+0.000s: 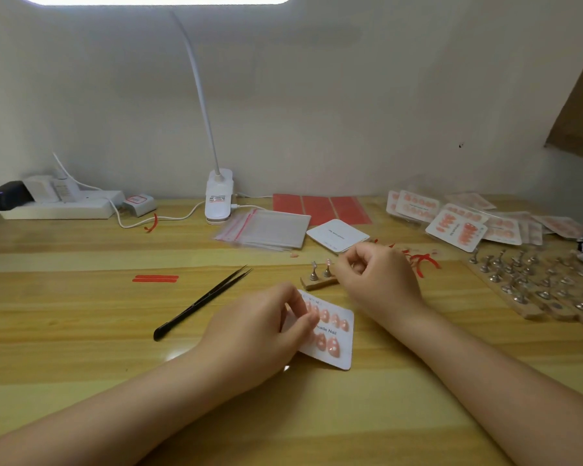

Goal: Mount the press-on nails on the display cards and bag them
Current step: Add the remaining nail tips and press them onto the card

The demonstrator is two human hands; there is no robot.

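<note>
The left hand rests on the near-left part of the display card, its fingers curled over the card's top row, apparently pinning the card flat on the wooden table so it does not slide while nails are added; whether the fingertips also press a nail down I cannot tell. The right hand hovers just behind the card at a small wooden stand, thumb and forefinger drawn together beside the pink nail on the nearer of its two metal pegs; it looks to be plucking that nail, though a firm pinch is not plainly shown. The card already carries several pink nails in two rows, so mounting seems well along, with a nail or two on the stand left to transfer. The stand sits touching distance from the card, likely to keep each carry short. Black tweezers lie unused to the left, with two red strips beyond them. Further back, a stack of clear zip bags and a blank card wait near the clip lamp, handy for bagging. Finished, bagged cards pile up at the far right, above long racks of bare metal pegs.
</note>
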